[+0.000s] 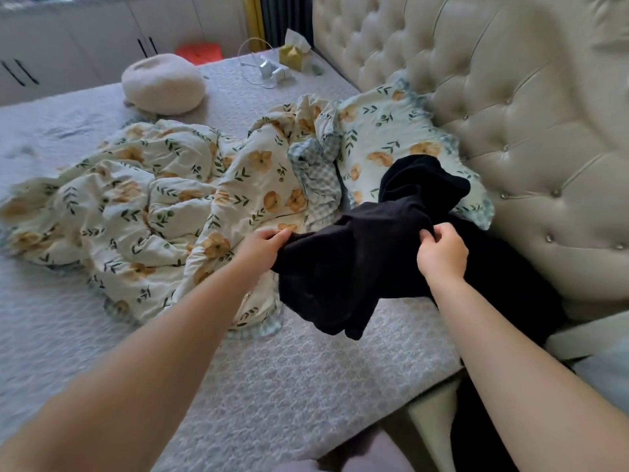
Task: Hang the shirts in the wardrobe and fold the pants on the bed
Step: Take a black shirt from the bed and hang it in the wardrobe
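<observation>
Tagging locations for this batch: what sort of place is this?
Most likely a home bedroom: a bed with a tufted headboard, a rumpled floral quilt and pillow on it, and cupboards along the far wall.

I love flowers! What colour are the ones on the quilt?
Orange-yellow, with green leaves, on the cream quilt; seen in the head view.

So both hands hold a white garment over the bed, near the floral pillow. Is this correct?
Not quite: the garment is black, not white. In the head view the left hand and right hand both hold it over the bed, near the floral pillow.
</observation>
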Demonstrator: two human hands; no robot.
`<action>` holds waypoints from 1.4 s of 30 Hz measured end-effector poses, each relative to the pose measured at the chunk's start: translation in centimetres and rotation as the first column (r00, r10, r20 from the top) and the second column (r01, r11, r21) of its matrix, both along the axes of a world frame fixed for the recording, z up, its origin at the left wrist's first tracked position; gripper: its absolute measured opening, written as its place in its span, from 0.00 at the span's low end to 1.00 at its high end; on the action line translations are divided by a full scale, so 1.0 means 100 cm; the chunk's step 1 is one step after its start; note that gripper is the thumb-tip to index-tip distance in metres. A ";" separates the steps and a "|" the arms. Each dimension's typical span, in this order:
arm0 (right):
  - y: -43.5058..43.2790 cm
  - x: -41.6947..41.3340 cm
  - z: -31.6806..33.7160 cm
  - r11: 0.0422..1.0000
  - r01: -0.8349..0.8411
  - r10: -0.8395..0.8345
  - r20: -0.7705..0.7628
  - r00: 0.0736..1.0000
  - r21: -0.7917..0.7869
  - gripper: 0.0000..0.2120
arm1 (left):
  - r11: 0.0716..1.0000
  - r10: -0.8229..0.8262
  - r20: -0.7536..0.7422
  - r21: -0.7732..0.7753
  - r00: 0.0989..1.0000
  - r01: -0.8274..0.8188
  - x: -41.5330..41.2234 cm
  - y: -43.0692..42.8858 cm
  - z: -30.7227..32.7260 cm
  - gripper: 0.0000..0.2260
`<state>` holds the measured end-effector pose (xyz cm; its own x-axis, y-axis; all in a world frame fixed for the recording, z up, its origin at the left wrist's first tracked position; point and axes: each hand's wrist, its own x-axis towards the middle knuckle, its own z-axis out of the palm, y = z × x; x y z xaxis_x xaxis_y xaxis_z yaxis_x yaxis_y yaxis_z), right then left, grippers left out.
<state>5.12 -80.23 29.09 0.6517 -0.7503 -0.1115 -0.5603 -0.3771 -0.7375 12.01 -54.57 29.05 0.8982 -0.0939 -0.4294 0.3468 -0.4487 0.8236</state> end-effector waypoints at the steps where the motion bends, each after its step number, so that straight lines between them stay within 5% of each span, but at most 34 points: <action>1: -0.008 -0.003 0.001 1.000 0.024 -0.024 -0.012 1.000 0.009 0.05 | 0.999 0.035 0.012 -0.009 0.999 -0.035 0.001 0.002 0.001 0.10; 8: -0.021 -0.008 0.006 0.986 -0.017 0.015 0.010 1.000 0.163 0.07 | 0.851 0.280 -0.236 -0.388 0.931 -0.354 -0.003 -0.012 0.001 0.18; 10: -0.016 -0.005 0.009 0.954 -0.031 0.020 0.037 0.999 0.299 0.06 | 0.896 0.203 -0.159 -0.368 0.966 -0.249 -0.010 -0.021 0.002 0.28; 14: -0.004 0.004 0.015 0.855 -0.074 0.072 0.024 0.997 0.513 0.05 | 0.945 -0.265 0.045 -0.186 0.963 0.268 -0.036 -0.050 -0.002 0.42; 17: -0.002 0.010 0.026 0.789 -0.094 0.109 0.013 0.994 0.607 0.14 | 0.837 -0.532 0.088 0.208 0.842 0.506 -0.047 -0.071 -0.014 0.47; 19: -0.007 0.012 0.034 0.715 -0.060 0.081 0.002 0.997 0.697 0.21 | 0.772 -0.583 0.061 0.351 0.810 0.530 -0.054 -0.080 -0.019 0.38; 22: -0.024 0.010 0.044 0.650 0.016 0.008 -0.028 1.000 0.760 0.20 | 0.864 -0.489 0.052 0.163 0.871 0.476 -0.057 -0.084 -0.023 0.12; 25: -0.047 0.003 0.042 0.654 0.092 -0.065 -0.065 0.996 0.751 0.16 | 0.938 -0.330 0.061 -0.090 0.942 0.334 -0.049 -0.084 -0.004 0.06; 29: -0.057 -0.007 0.026 0.657 0.122 -0.103 -0.072 0.992 0.744 0.12 | 0.936 -0.265 0.060 -0.223 0.962 0.271 -0.032 -0.094 0.028 0.10; 32: -0.049 -0.013 0.018 0.724 -0.089 0.041 0.086 0.995 0.684 0.12 | 0.930 -0.232 -0.007 -0.294 0.973 0.219 -0.025 -0.104 0.043 0.10; 35: -0.034 -0.017 0.018 0.684 -0.482 0.451 0.201 0.869 0.548 0.30 | 0.941 -0.225 -0.010 -0.261 0.974 0.215 -0.022 -0.112 0.051 0.09; 37: -0.020 -0.017 0.011 0.641 -0.649 0.689 0.064 0.722 0.411 0.30 | 0.948 -0.236 -0.002 -0.219 0.972 0.229 -0.023 -0.114 0.054 0.09; 38: -0.016 -0.015 0.007 0.651 -0.690 0.730 -0.012 0.683 0.315 0.22 | 0.949 -0.242 -0.003 -0.206 0.970 0.236 -0.023 -0.114 0.056 0.09; 40: -0.013 -0.013 0.005 0.743 -0.628 0.652 -0.037 0.757 0.231 0.03 | 0.952 -0.264 0.003 -0.160 0.964 0.261 -0.021 -0.111 0.058 0.09; 42: -0.019 -0.010 0.009 0.809 -0.552 0.562 0.006 0.827 0.202 0.08 | 0.955 -0.280 0.028 -0.089 0.960 0.282 -0.014 -0.105 0.059 0.08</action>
